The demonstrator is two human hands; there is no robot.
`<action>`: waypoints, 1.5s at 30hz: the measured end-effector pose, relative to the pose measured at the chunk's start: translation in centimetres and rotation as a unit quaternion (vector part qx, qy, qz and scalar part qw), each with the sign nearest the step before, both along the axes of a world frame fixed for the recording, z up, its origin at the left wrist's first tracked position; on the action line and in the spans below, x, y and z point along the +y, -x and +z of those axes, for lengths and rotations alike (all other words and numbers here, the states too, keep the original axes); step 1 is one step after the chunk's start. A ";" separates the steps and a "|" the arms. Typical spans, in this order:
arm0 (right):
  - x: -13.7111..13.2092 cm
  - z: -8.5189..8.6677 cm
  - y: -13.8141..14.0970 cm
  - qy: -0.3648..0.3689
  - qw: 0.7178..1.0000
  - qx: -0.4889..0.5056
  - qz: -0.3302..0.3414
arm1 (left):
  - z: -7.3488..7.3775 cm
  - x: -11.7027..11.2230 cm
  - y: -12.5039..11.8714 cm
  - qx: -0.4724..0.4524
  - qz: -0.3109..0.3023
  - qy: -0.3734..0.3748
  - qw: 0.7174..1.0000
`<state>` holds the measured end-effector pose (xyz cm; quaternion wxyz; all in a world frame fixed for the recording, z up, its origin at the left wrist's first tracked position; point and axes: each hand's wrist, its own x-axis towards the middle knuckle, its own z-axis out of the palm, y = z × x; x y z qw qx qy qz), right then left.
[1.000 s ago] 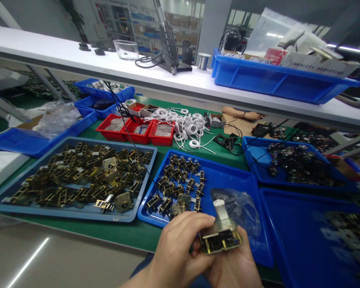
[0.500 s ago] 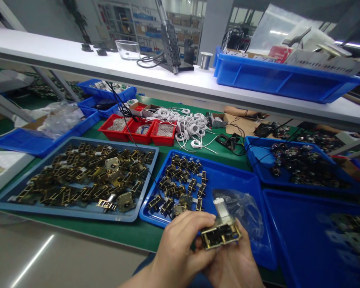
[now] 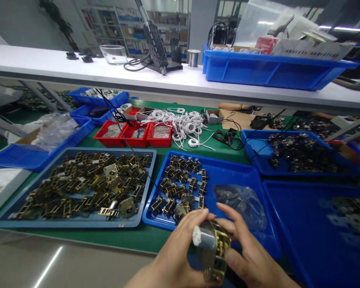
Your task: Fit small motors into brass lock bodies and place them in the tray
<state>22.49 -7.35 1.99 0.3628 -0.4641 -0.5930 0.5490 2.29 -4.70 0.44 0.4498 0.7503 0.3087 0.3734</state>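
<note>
Between my two hands is a brass-coloured metal assembly (image 3: 217, 248) with a silver cylinder that ends in a white cap. My left hand (image 3: 175, 250) grips it from the left, fingers over the top and thumb below. On the other side my right hand (image 3: 253, 250) has its thumb against the brass frame; its index finger is raised and the remaining fingers reach behind the part. Just beyond lies a blue tray (image 3: 222, 164) with rows of similar assemblies (image 3: 180, 176) and a clear plastic bag (image 3: 243, 202).
A grey-blue tray (image 3: 87, 223) heaped with similar assemblies is at left. Red bins (image 3: 108, 141) of small metal pieces and coiled white wires (image 3: 186, 124) lie behind. More blue trays (image 3: 306, 216) stand at right. A white shelf (image 3: 168, 84) crosses above. Another person's arm (image 3: 234, 106) shows behind.
The assembly has been turned, so its silver cylinder now points left toward me instead of up. My right hand has moved from beneath it to its right side.
</note>
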 end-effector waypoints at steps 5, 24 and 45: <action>-1.0 1.0 -0.7 -0.336 0.906 -0.256 0.004 | -1.1 -0.1 -0.6 -0.074 0.082 -0.066 0.992; -0.9 2.5 1.8 -0.502 0.699 -0.508 -0.043 | -0.6 0.1 -0.2 0.016 0.079 -0.295 0.952; 0.3 0.8 -2.7 -0.193 0.912 -0.354 -0.077 | -2.9 -0.5 0.1 -0.074 0.223 0.103 0.967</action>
